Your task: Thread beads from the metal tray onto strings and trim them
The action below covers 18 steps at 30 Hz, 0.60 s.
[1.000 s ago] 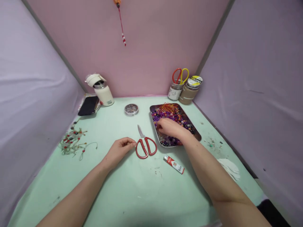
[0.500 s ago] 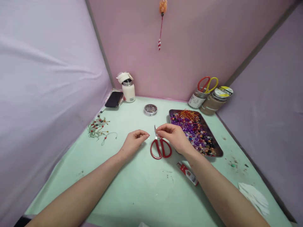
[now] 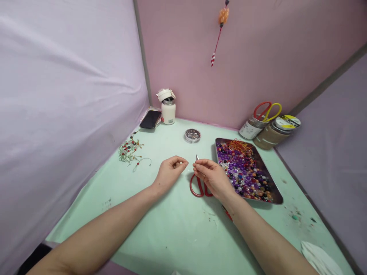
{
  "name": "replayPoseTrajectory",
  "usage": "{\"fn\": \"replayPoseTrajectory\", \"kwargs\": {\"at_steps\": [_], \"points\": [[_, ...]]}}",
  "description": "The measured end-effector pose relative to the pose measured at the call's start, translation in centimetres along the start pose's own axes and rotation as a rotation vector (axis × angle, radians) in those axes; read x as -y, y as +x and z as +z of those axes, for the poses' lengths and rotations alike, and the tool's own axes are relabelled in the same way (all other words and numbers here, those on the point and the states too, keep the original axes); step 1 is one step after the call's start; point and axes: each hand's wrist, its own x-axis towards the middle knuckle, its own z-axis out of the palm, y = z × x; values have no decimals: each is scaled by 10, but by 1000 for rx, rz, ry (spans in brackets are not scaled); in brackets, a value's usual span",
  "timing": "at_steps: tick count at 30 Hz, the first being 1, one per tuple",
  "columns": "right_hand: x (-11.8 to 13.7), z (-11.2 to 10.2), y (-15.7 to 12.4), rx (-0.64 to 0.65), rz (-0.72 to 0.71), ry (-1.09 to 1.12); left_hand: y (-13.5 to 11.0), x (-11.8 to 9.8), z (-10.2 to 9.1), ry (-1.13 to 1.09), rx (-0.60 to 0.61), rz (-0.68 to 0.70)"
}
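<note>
Though blurry, tray (image 3: 276, 196): beads (image 3: 240, 168), perhaps thread (image 3: 240, 146).

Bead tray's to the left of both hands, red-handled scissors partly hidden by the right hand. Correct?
Wrong side: in the head view, the bead tray is to the right of both hands. The red-handled scissors are indeed partly hidden by the right hand.

Smooth, glossy beads (image 3: 243, 168) are noted at right of frame, contained in a metallic-looking tray (image 3: 276, 195). At centre, the red scissors handles (image 3: 197, 195) are seen as glossy plastic. Matt, creased cloth (image 3: 71, 95) is hung at upper left; a smooth, faintly glossy tabletop (image 3: 160, 236) is observed at lower centre.
</note>
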Motion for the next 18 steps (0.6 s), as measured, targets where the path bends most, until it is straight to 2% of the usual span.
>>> {"fn": "replayPoseTrajectory", "kwargs": {"at_steps": [18], "points": [[-3,-1,2,-20,29,48,-3,1,0,119,-53,103]]}}
